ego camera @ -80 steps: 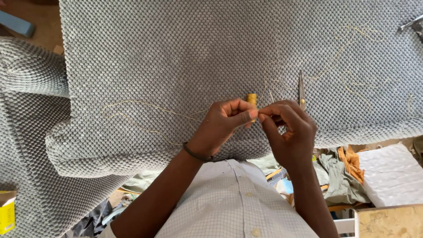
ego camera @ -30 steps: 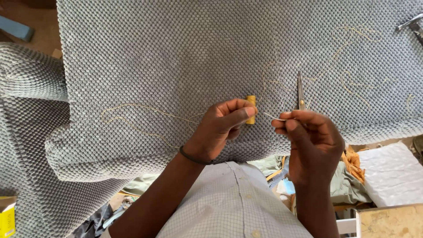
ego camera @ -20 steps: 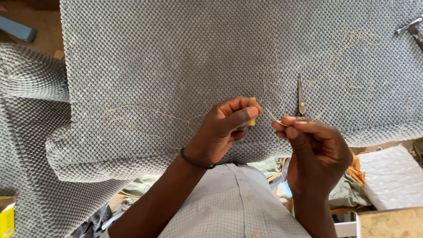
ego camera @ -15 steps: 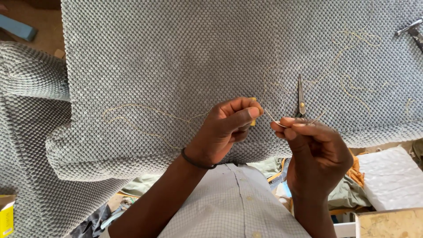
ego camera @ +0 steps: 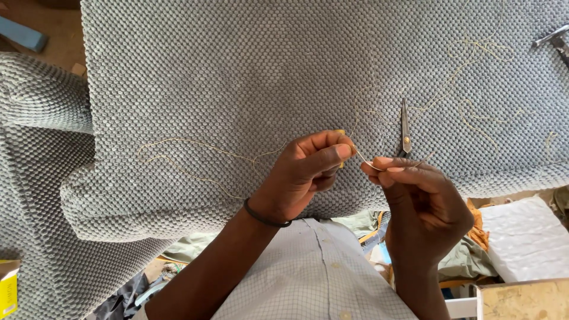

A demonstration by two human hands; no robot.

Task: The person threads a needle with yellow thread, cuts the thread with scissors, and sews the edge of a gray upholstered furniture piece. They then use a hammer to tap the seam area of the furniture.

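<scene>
Over the grey fabric [ego camera: 267, 77] spread across the table, both my hands meet just below the middle of the view. My left hand [ego camera: 305, 175] has its fingers [ego camera: 332, 151] pressed together around a small yellow spool [ego camera: 340, 133], of which only a sliver shows above my thumb and forefinger. My right hand [ego camera: 424, 204] sits just beside it, thumb and forefinger pinching the end of a thin tan thread [ego camera: 364, 160] that bridges the short gap between the two hands. More of that thread [ego camera: 195, 148] trails off to the left from under my left hand, lying in loose curves on the fabric. A dark band [ego camera: 264, 216] circles my left wrist.

Just beyond my right hand, a pair of scissors [ego camera: 405, 127] lies closed on the fabric, blades pointing away from me, the handles hidden behind my fingers. Loose thread scraps [ego camera: 474, 53] lie tangled on the fabric further right. A metal tool [ego camera: 554, 38] pokes in at the top right corner; I cannot tell what it is. Below the fabric edge, to my right, a white foam block [ego camera: 521, 243] rests near some olive and orange cloth [ego camera: 474, 234]. My checked shirt [ego camera: 314, 278] fills the bottom of the view.
</scene>
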